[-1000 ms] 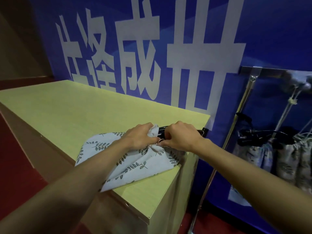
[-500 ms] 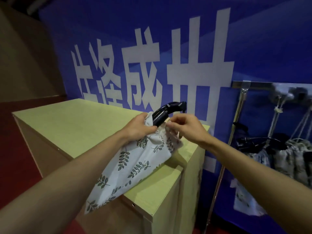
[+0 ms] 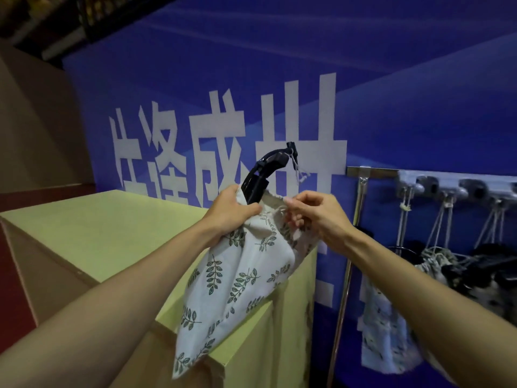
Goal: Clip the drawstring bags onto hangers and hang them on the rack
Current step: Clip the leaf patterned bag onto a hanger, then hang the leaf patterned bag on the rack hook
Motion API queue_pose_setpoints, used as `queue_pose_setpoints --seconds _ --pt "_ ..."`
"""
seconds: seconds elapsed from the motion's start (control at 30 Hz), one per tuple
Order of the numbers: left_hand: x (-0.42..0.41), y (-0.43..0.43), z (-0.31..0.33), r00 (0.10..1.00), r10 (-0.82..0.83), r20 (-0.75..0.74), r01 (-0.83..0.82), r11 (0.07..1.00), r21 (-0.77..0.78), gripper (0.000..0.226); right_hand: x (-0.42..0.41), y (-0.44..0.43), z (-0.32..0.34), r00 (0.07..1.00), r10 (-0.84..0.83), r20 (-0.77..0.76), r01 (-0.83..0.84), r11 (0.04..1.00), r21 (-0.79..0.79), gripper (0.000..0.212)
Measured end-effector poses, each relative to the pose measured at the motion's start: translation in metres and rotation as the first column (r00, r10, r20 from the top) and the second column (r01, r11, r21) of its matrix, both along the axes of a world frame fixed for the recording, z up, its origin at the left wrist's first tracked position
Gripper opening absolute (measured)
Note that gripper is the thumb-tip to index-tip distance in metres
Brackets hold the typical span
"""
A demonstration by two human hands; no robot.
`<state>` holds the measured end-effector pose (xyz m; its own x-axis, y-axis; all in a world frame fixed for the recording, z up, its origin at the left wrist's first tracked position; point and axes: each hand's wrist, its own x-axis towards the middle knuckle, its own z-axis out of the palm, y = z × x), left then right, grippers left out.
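Bag and hanger are raised further above the counter right edge | held by left hand; rim pinched by right hand | clipping judged unfinished; clip closure needed

The bag is off-white, printed all over with dark green leaf sprigs. The hanger is glossy black, with a whitish cord at its tip. The table has a pale yellow-green top and tan sides. The wall is deep blue with large white characters. The floor is dark red. The rack is silver; the hung bags are pale with dark leaf print.
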<state>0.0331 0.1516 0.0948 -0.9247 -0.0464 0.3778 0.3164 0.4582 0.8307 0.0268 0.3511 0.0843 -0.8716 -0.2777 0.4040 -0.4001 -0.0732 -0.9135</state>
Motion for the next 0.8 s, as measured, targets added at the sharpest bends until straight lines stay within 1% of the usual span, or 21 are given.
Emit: queue_pose_setpoints --seconds 0.07,0.1,0.17,0.3,0.33,0.4,0.5,0.57,0.63,0.7,0.73,0.77,0.8 --pt "0.001 0.005 0.0 0.999 0.026 -0.021 -0.026 1.0 -0.002 0.025 0.001 -0.001 0.001 0.986 -0.151 -0.074 0.158 0.983 0.094 0.016" --pt "0.002 0.008 0.0 0.999 0.04 -0.024 -0.04 0.999 0.001 0.025 0.001 -0.001 0.001 0.975 -0.203 -0.087 0.212 0.971 0.109 0.015" --pt "0.002 0.012 -0.002 0.998 0.066 -0.023 -0.065 0.998 0.011 0.029 0.0 -0.002 0.001 0.967 -0.248 -0.064 0.252 0.966 0.064 0.012" --pt "-0.001 0.017 -0.003 0.989 0.149 -0.022 -0.148 0.988 0.036 0.034 0.003 -0.001 0.007 0.96 -0.276 0.043 0.279 0.953 -0.114 0.008" --pt "-0.002 0.018 -0.003 0.986 0.163 -0.024 -0.162 0.986 0.047 0.034 0.003 -0.001 0.008 0.965 -0.251 0.078 0.26 0.953 -0.157 0.008" --pt "-0.004 0.021 -0.002 0.982 0.184 -0.035 -0.182 0.982 0.056 0.034 0.005 0.0 0.011 0.972 -0.138 0.188 0.185 0.947 -0.262 0.009" --pt "-0.006 0.027 -0.001 0.974 0.217 -0.057 -0.214 0.975 0.055 0.032 0.006 0.002 0.013 0.94 0.036 0.339 0.092 0.931 -0.353 0.013" --pt "-0.007 0.028 -0.001 0.97 0.235 -0.058 -0.232 0.971 0.053 0.032 0.006 0.005 0.013 0.923 0.119 0.366 0.036 0.921 -0.388 0.016" --pt "-0.008 0.028 0.0 0.968 0.244 -0.062 -0.241 0.969 0.05 0.032 0.004 0.011 0.014 0.912 0.202 0.356 -0.035 0.906 -0.423 0.015" --pt "-0.009 0.027 0.001 0.966 0.249 -0.069 -0.246 0.968 0.045 0.032 0.003 0.017 0.016 0.911 0.256 0.322 -0.117 0.911 -0.394 0.011" --pt "-0.01 0.026 0.001 0.964 0.255 -0.072 -0.252 0.967 0.043 0.033 0.002 0.02 0.019 0.923 0.237 0.303 -0.133 0.936 -0.327 0.011" --pt "-0.012 0.025 0.001 0.962 0.263 -0.072 -0.261 0.964 0.042 0.034 0.001 0.021 0.021 0.943 0.173 0.284 -0.11 0.968 -0.226 0.014" --pt "-0.013 0.025 0.002 0.959 0.273 -0.075 -0.27 0.962 0.039 0.035 0.0 0.022 0.023 0.969 0.06 0.241 -0.039 0.995 -0.09 0.019"
